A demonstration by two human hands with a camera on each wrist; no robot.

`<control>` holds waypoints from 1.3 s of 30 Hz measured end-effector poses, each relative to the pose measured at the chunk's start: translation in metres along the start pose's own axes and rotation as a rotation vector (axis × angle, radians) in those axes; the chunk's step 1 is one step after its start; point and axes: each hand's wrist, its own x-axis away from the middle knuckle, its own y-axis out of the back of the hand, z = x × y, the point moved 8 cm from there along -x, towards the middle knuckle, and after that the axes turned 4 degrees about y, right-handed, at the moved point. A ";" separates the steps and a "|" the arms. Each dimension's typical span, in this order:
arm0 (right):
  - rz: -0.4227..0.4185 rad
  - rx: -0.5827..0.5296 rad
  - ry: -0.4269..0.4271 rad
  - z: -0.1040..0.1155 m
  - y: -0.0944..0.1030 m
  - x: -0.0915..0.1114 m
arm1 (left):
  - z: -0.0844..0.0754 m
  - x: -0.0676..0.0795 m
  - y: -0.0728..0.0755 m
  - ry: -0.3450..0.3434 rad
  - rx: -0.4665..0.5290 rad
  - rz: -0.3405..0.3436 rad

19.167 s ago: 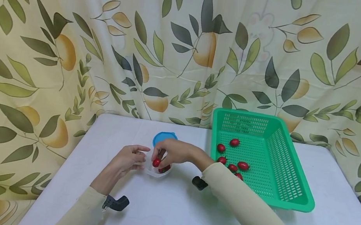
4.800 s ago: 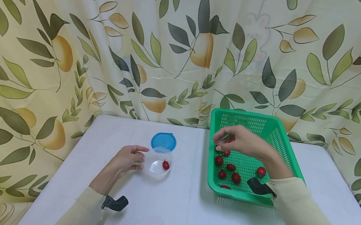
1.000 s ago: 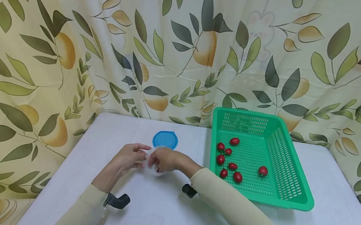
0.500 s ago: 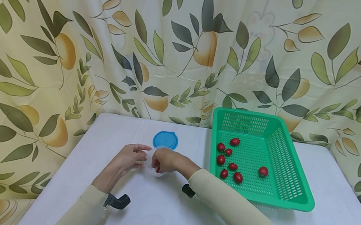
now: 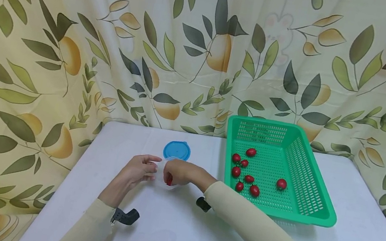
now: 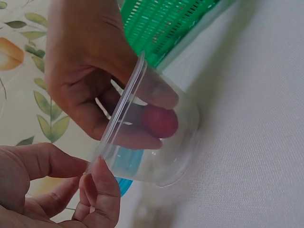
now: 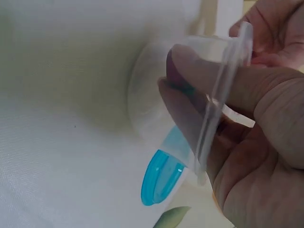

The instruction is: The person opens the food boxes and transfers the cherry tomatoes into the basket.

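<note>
A clear plastic tub (image 6: 178,164) stands on the white table. My left hand (image 5: 136,170) pinches its rim between thumb and fingers, plainest in the left wrist view. My right hand (image 5: 179,172) reaches down inside the tub from the right. Between its thumb and fingers it pinches a red cherry tomato (image 6: 160,121), whose green stem end shows faintly through the wall in the right wrist view. No other tomato shows in the tub. Just behind lies a round blue lid (image 5: 177,150).
To the right stands a green perforated basket (image 5: 314,182) holding several cherry tomatoes (image 5: 254,190), most of them toward its left side. A leaf-and-fruit patterned curtain (image 5: 185,73) hangs behind the table (image 5: 174,235).
About five seconds ago my right hand was over the basket, with one tomato lying in the tub. It has come back into the tub and grips that tomato. My left hand stayed put.
</note>
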 end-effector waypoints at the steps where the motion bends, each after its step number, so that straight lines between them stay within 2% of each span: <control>1: -0.003 -0.005 0.012 0.000 0.001 0.001 | 0.000 0.000 0.000 0.000 -0.004 0.000; 5: -0.018 -0.068 0.048 0.001 0.007 0.006 | 0.001 0.000 0.000 0.004 -0.018 -0.002; 11: -0.026 -0.231 0.057 -0.003 0.014 0.012 | 0.001 -0.001 -0.001 0.008 -0.024 -0.003; 16: -0.068 -0.315 0.085 -0.005 0.023 0.017 | 0.000 -0.001 -0.002 0.012 -0.009 0.000; 26: -0.113 -0.343 0.130 -0.005 0.036 0.027 | 0.000 0.000 -0.002 0.016 -0.032 -0.013; 39: -0.168 -0.385 0.167 -0.007 0.064 0.055 | -0.001 -0.001 -0.001 0.028 -0.050 -0.016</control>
